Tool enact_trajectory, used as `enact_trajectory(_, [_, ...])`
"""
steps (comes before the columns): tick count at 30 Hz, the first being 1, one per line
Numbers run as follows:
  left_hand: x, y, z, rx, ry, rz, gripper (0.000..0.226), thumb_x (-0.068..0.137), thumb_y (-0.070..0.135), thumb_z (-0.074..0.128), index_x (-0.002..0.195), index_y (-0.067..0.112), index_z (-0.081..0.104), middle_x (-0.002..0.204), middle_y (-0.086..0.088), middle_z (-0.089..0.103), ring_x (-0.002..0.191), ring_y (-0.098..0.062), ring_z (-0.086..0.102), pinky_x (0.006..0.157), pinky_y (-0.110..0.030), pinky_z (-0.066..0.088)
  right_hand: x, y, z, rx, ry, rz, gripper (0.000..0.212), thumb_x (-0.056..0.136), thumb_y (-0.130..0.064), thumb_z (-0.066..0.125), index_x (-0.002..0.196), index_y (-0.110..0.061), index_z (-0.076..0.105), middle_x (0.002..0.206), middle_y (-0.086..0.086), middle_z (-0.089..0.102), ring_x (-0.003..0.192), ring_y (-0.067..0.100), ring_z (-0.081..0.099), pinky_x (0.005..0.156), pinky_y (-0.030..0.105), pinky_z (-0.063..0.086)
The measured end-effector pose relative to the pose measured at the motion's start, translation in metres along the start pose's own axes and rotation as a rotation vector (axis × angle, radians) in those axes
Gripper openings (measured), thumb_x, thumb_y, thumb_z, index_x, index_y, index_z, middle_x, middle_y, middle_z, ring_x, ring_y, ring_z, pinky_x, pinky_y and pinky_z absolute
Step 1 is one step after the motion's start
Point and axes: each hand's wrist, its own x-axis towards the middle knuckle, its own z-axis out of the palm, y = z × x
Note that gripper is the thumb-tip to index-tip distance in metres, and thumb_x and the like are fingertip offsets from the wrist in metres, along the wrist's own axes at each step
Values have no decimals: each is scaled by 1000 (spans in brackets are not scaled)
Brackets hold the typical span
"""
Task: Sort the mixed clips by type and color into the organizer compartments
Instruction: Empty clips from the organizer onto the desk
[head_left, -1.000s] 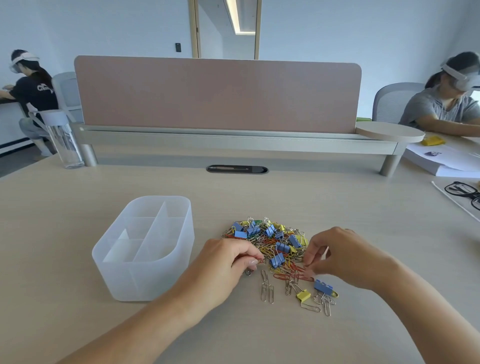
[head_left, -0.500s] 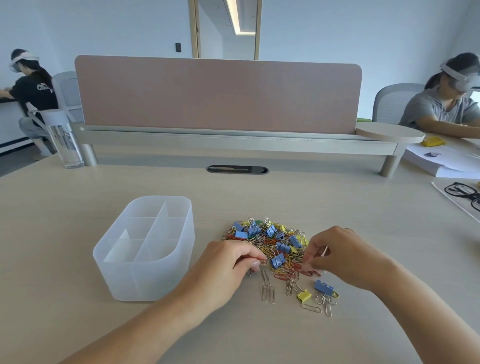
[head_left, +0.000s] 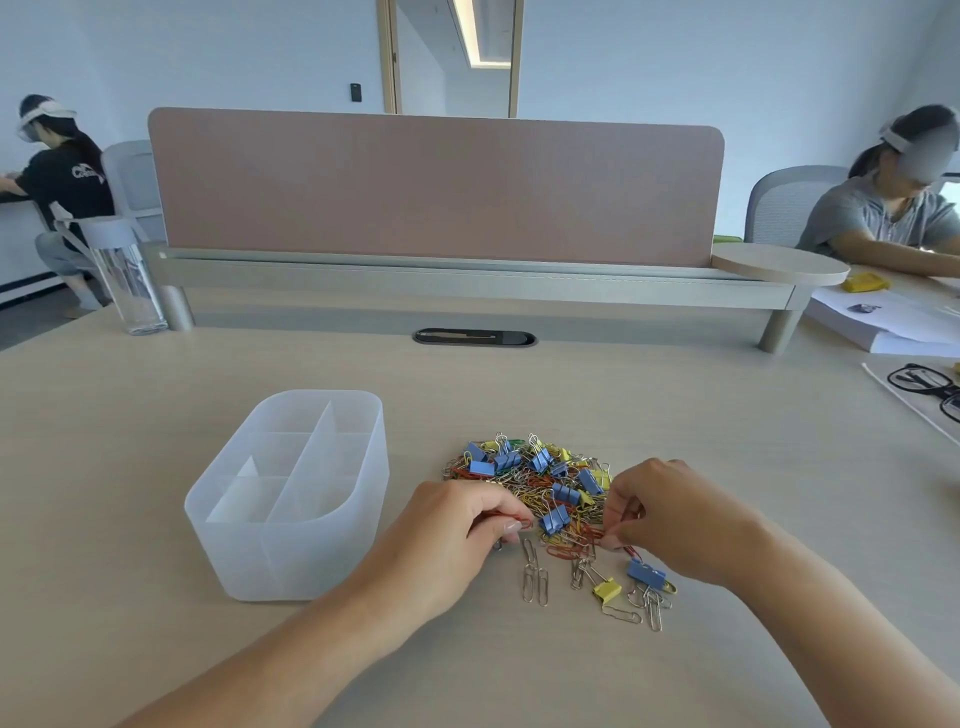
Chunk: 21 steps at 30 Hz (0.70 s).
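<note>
stragglers nearest me: a few silver paper clips (head_left: 535, 577), one yellow binder clip (head_left: 608, 591) and one blue binder clip (head_left: 645, 573), lying on the desk (head_left: 675, 395) just short of the heap. left hand (head_left: 457, 540): fingers curled, thumb and forefinger pinching a red paper clip (head_left: 511, 517). right hand (head_left: 675, 519): also curled, tips pinched on a second red clip (head_left: 605, 543) at the heap's near edge. both hands touch the near side of the pile (head_left: 535, 475), which sits mid-desk, right of the organizer (head_left: 291, 561) and apart from it.

progress, my read: barely begun. no clip shows in any compartment through the frosted walls, so all of the sorting is left. looks like red paper clips get pulled first.

pile look: tangled mix of thin wire paper clips in red, yellow, green and silver, with blue and yellow binder clips on top, silver handles sticking up. wires interlock, so expect clumps to lift together.

further back: clear bottle (head_left: 127, 275), pink divider panel (head_left: 436, 187), glasses (head_left: 930, 387) far right.
</note>
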Motion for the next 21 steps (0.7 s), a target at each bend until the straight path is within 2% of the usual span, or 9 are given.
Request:
enact_trajectory(7, [1,1,0,-4,-12,-1,20,96,19,60,99,33,74,81,17,71,78,10,58,68,-5,40,4,-2,2,-5,7,1,19,85,-11,69,75,-27,67,65,-18,61,67,-4,55,61,13,44])
enact_trajectory(14, [2,0,0,9,-17,-10,20,95,21,60,99,34,74,81,20,71,84,5,61,78,-15,47,11,-1,3,69,31,5,8,83,-13,72,80,-20,72,74,-7,71,77,12,67,73,28,54])
enact_trajectory(19, [2,0,0,12,-13,-6,20,95,20,60,100,33,74,81,20,70,84,6,60,76,-10,45,12,1,5,27,23,-18,8,85,-15,70,83,-23,70,77,-6,72,71,3,62,65,18,48])
enact_trajectory(21, [2,0,0,11,-18,-8,19,95,20,61,99,33,74,81,20,70,84,5,61,76,-12,46,11,-1,6,-8,17,-28,10,87,-16,68,85,-26,69,81,-6,72,73,2,62,62,13,44])
